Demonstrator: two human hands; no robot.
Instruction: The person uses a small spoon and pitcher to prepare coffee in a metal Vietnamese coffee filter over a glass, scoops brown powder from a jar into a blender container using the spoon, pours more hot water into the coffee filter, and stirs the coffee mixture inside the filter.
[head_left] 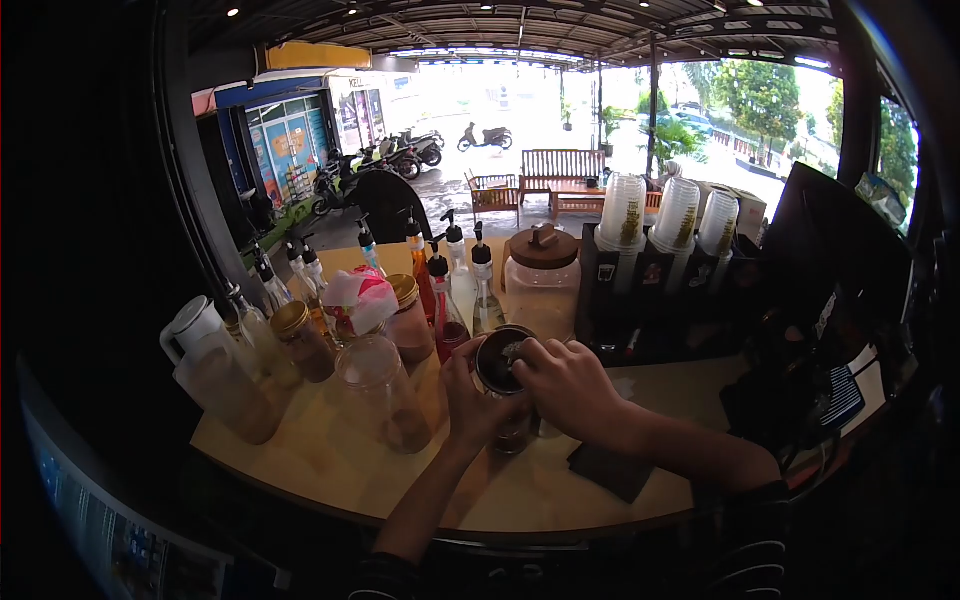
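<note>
My left hand (470, 402) is wrapped round the side of a round metal cup (490, 374), its dark mouth tilted towards me. My right hand (568, 385) is closed at the cup's right rim, its fingertips reaching over the opening. Something small and pale shows by those fingertips, too unclear to name. Below the cup, a small clear glass vessel (513, 432) stands on the counter, partly hidden by my hands. Left of my left hand is a clear plastic container (372, 375) with brown contents low down. A dark cloth (612, 472) lies under my right forearm.
Several pump bottles (437, 290) and gold-lidded jars (292, 320) line the counter (300, 470). A lidded pitcher (225, 375) stands far left. Behind my hands is a large wooden-lidded jar (541, 285). Stacked plastic cups (623, 212) fill a black holder; a dark monitor (812, 250) rises at right.
</note>
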